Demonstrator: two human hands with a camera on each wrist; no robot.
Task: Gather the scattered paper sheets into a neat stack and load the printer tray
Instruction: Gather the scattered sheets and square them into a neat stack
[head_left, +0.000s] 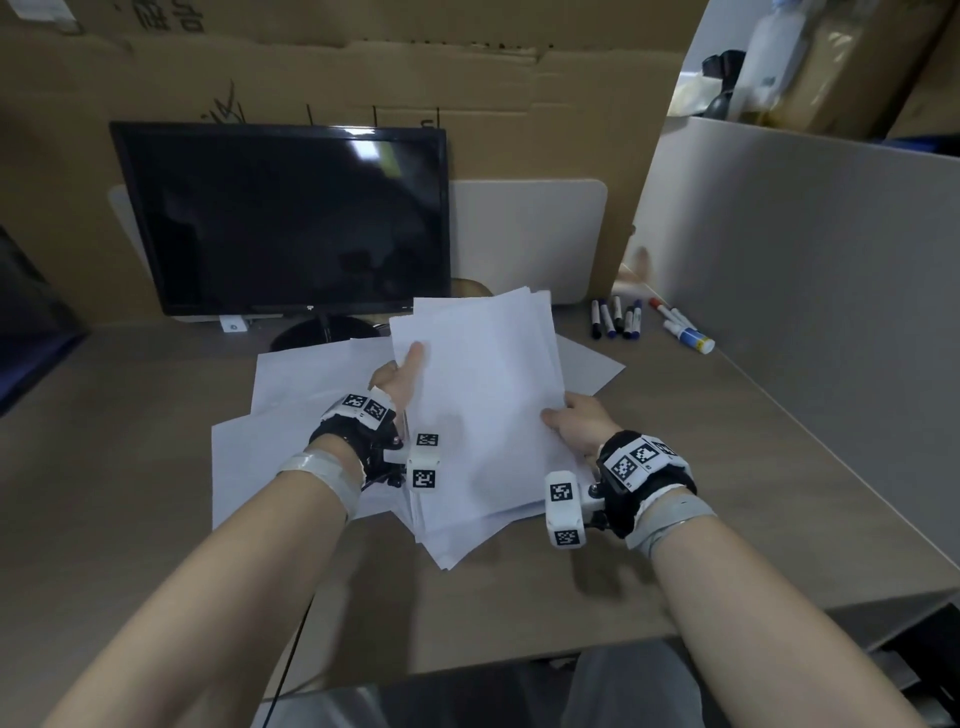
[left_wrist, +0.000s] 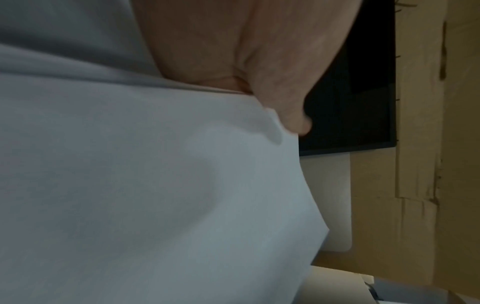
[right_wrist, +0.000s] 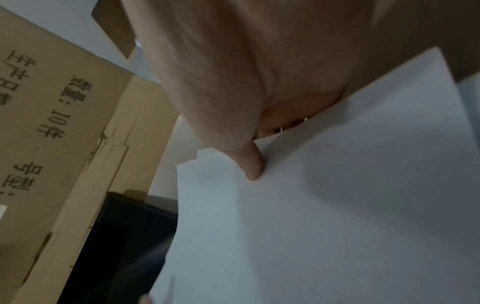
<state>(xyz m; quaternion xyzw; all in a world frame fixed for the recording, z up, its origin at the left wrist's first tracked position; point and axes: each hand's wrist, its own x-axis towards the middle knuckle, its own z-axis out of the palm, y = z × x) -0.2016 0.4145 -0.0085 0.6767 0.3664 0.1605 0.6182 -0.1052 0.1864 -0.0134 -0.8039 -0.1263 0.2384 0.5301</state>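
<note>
A loose bundle of white paper sheets (head_left: 483, 410) is lifted above the desk, its edges uneven. My left hand (head_left: 402, 371) grips its left edge, thumb on top of the top sheet. My right hand (head_left: 574, 423) grips its right edge near the lower corner. In the left wrist view the thumb (left_wrist: 283, 98) presses on the paper bundle (left_wrist: 155, 195). In the right wrist view the thumb (right_wrist: 252, 164) pinches the paper bundle (right_wrist: 324, 216), whose sheets are stepped. More loose sheets (head_left: 291, 410) lie spread on the desk under and left of the bundle. No printer tray is in view.
A dark monitor (head_left: 285, 218) stands at the back of the brown desk (head_left: 727, 493). Several markers (head_left: 615, 318) and a glue bottle (head_left: 688, 335) lie at the back right. A grey partition (head_left: 805, 291) walls the right side. Cardboard (head_left: 363, 78) stands behind.
</note>
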